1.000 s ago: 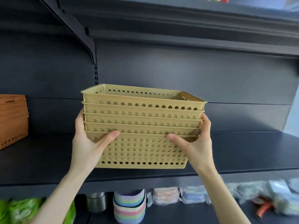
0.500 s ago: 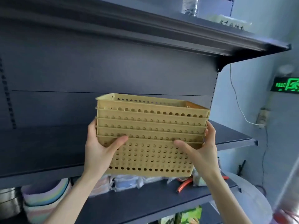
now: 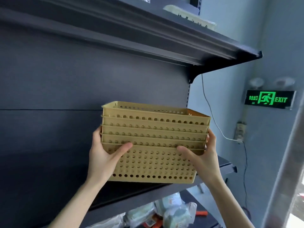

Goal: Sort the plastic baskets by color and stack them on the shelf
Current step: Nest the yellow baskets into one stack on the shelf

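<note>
A nested stack of several yellow perforated plastic baskets (image 3: 154, 145) is held level in front of the dark shelf (image 3: 49, 178). My left hand (image 3: 105, 155) grips the stack's left end, thumb across its front wall. My right hand (image 3: 202, 155) grips the right end the same way. The stack's bottom edge sits just above the shelf board near its right end; I cannot tell if it touches the board.
An upper shelf (image 3: 148, 38) overhangs the stack, with a bracket (image 3: 194, 74) at its right end. Wrapped packages (image 3: 164, 213) lie on the lower shelf. A green exit sign (image 3: 269, 99) and a cable hang on the wall at right.
The view and the basket stack have swung right along the shelf toward its right end. The orange baskets at far left are out of view. Both hands keep the same grip.
</note>
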A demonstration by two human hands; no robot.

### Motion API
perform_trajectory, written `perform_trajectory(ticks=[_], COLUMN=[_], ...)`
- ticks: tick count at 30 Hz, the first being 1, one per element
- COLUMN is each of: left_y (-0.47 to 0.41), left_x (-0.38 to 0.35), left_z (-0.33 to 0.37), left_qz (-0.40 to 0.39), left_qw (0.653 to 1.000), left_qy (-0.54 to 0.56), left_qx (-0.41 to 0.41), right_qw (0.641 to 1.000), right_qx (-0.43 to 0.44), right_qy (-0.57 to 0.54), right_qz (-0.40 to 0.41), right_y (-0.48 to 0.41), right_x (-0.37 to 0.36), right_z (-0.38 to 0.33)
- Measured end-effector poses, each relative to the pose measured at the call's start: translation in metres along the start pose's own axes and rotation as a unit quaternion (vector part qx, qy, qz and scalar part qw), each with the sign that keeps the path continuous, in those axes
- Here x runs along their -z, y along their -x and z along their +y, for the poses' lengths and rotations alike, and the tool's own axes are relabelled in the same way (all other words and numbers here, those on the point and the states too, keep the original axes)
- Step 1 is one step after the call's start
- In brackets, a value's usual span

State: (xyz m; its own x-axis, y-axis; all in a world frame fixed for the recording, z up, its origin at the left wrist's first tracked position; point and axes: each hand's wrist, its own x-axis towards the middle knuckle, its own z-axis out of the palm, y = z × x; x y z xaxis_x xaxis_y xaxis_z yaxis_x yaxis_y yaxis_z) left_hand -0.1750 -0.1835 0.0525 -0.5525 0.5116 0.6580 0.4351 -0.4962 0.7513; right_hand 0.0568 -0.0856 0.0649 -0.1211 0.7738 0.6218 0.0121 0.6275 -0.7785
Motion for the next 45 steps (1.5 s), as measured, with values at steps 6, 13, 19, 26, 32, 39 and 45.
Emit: perform_trajectory(ticks=[6,13,19,26,32,39,45], left_y=[-0.043,-0.07,-0.075,-0.075,-0.075,-0.088,-0.094], left_x=[-0.076,-0.15,-0.206,-0.254,-0.269,-0.272,-0.269], left_z=[-0.034,-0.066,-0.086,-0.097,-0.109,-0.12,-0.123], left_qz=[-0.008,0.009,0.065,0.111,0.112,0.1,0.069], left_qw=[1.0,0.996,0.989,0.977,0.973,0.967,0.965], left_qy=[-0.024,-0.083,-0.123,-0.165,-0.181,-0.213,-0.23], left_qx=[0.008,0.026,0.054,0.077,0.089,0.094,0.1], right_qw=[1.0,0.998,0.99,0.979,0.975,0.972,0.973], right_qx=[0.01,-0.006,-0.013,-0.011,-0.005,-0.004,-0.006], right_qy=[-0.011,-0.038,-0.068,-0.088,-0.101,-0.108,-0.101], right_qz=[-0.009,-0.054,-0.124,-0.181,-0.196,-0.207,-0.207], right_y=[-0.079,-0.154,-0.213,-0.257,-0.272,-0.287,-0.29], right_x=[0.024,0.045,0.06,0.078,0.077,0.065,0.062], right_z=[0.062,0.137,0.188,0.233,0.253,0.265,0.265])
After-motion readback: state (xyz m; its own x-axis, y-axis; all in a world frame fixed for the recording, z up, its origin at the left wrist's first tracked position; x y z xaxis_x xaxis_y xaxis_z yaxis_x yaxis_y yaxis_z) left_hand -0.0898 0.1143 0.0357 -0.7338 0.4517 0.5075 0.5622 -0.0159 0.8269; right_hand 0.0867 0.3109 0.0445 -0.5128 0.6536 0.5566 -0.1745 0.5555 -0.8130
